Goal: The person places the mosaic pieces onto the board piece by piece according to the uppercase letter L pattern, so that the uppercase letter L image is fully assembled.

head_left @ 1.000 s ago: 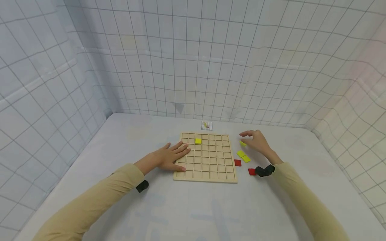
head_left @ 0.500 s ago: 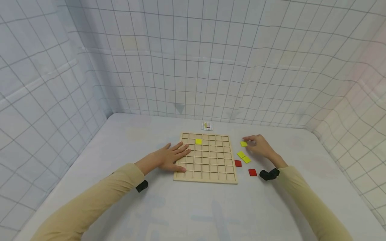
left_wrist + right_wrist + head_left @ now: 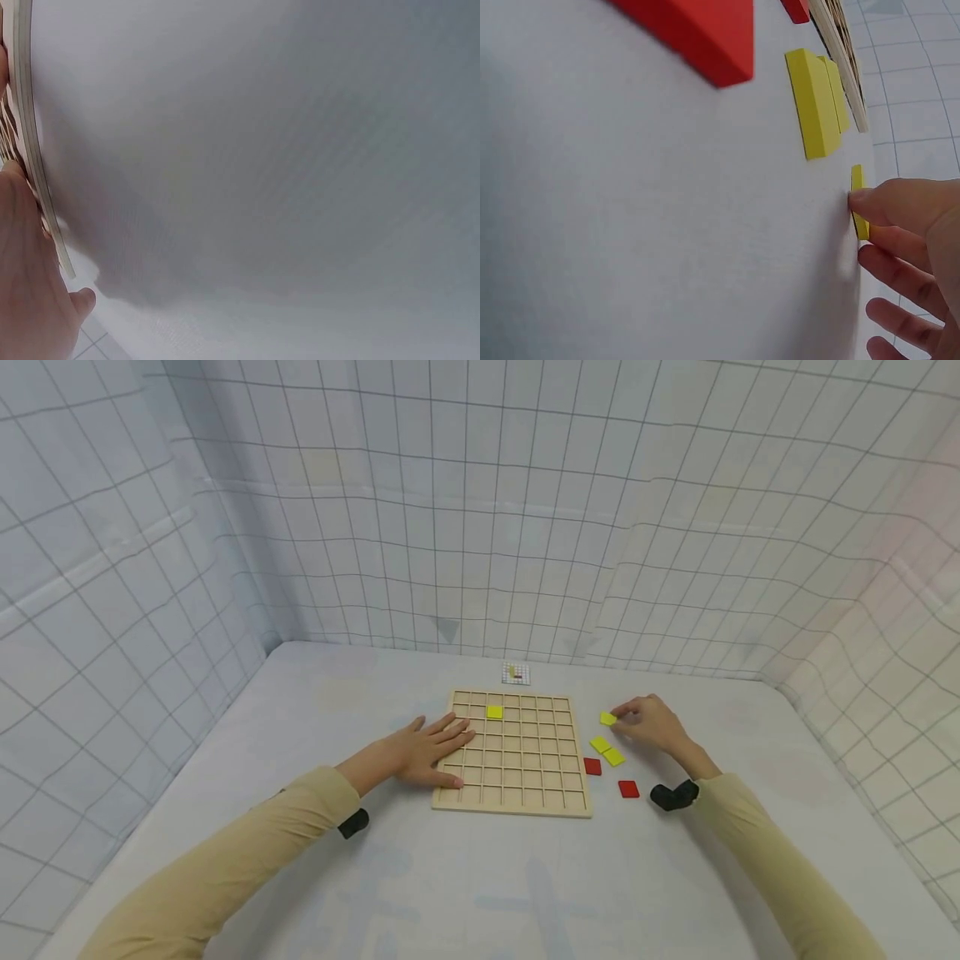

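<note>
Board: our wooden grid board [image 3: 512, 812] lies flat, its near rim closest to us; best held square and still.
Red tiles: the nearer red tile [image 3: 628, 789] lies apart from the board, the other red tile [image 3: 592, 767] just beside its right edge; we should pass clear of both.
Left hand: our left hand [image 3: 426, 755] is spread over the board's left side, a sound brace if we press lightly.
Yellow pair: two yellow tiles [image 3: 607, 751] lie side by side, right of the board; we would lift over them.
Right hand: our right hand [image 3: 651, 725] pinches the single yellow tile [image 3: 607, 718] farther up; an edge grip should let us carry it level.
Seated tile: one yellow square [image 3: 495, 712] fills a far-row cell; we mustn't nudge it.
Card: a small patterned card [image 3: 515, 673] sits beyond the board.
</note>
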{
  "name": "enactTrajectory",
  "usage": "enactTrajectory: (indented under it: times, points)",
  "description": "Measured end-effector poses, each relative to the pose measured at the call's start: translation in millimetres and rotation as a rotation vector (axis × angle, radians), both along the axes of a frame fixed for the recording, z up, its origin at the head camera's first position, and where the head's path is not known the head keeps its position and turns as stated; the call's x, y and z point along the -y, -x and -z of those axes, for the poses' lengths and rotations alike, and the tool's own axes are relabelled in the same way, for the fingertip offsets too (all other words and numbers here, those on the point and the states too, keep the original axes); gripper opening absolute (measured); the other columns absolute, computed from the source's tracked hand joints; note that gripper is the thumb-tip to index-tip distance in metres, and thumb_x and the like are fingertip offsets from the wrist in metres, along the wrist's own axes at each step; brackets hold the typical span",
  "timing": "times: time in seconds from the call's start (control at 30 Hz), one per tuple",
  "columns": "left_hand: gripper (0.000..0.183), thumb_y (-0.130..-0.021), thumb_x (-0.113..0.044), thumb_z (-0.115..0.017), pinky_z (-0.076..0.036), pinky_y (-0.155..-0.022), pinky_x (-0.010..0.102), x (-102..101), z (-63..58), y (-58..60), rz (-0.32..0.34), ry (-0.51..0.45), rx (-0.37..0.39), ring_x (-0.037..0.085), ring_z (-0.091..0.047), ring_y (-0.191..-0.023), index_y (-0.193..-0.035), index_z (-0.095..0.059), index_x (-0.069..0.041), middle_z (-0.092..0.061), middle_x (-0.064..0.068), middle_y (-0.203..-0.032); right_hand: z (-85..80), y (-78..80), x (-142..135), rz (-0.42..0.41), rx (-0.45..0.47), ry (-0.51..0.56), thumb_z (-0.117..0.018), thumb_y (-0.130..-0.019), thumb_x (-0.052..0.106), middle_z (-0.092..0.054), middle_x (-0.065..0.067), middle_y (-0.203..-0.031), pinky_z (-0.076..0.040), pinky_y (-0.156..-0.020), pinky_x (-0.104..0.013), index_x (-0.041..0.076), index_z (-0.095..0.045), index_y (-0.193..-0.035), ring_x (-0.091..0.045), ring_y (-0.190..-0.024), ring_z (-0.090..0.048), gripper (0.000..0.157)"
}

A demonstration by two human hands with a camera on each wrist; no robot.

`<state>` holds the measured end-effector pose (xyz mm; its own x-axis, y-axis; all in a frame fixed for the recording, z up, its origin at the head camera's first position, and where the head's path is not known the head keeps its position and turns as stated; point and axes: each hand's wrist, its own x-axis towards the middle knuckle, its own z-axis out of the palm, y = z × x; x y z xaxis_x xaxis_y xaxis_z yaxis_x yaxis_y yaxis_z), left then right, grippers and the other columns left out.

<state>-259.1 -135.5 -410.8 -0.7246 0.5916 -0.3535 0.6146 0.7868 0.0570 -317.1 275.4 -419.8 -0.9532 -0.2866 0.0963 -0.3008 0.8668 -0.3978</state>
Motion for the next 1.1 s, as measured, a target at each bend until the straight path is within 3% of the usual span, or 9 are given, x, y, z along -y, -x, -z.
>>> enactTrajectory:
  times: [0.33, 0.6, 1.1]
  points:
    - [0.088, -0.092, -0.070, -0.037, -0.007, -0.117, 0.060, -1.9, -4.3, -2.1, 0.003, 0.016, 0.002, 0.027, 0.006, -0.151, -0.157, -0.003, -0.021, 0.002, 0.002, -0.164, -2.8, -8.6, 7.3, 0.050, -0.004, 0.040, -0.069, -0.085, 0.025, -0.072, -0.016, -0.105, -0.050, -0.080, -0.043, 0.002, -0.072, -0.109, -0.032, -0.101, -0.060, 0.033]
    - [0.087, -0.092, -0.069, -0.037, -0.007, -0.118, 0.060, -2.9, -6.3, -3.5, -0.002, 0.021, 0.004, 0.026, 0.005, -0.151, -0.157, -0.003, -0.021, 0.002, 0.002, -0.164, -5.7, -15.6, 20.2, 0.024, -0.056, 0.055, -0.070, -0.084, 0.026, -0.073, -0.013, -0.102, -0.046, -0.067, -0.028, 0.005, -0.074, -0.107, -0.028, -0.093, -0.060, 0.032]
    - [0.088, -0.091, -0.071, -0.037, -0.007, -0.117, 0.060, -3.7, -7.5, -3.6, -0.012, 0.030, 0.003, 0.025, 0.006, -0.151, -0.157, -0.003, -0.023, 0.002, 0.000, -0.164, -7.0, -21.4, 67.9, -0.065, -0.120, 0.146, -0.071, -0.082, 0.023, -0.074, -0.009, -0.100, -0.045, -0.057, -0.025, 0.009, -0.075, -0.105, -0.023, -0.084, -0.062, 0.027]
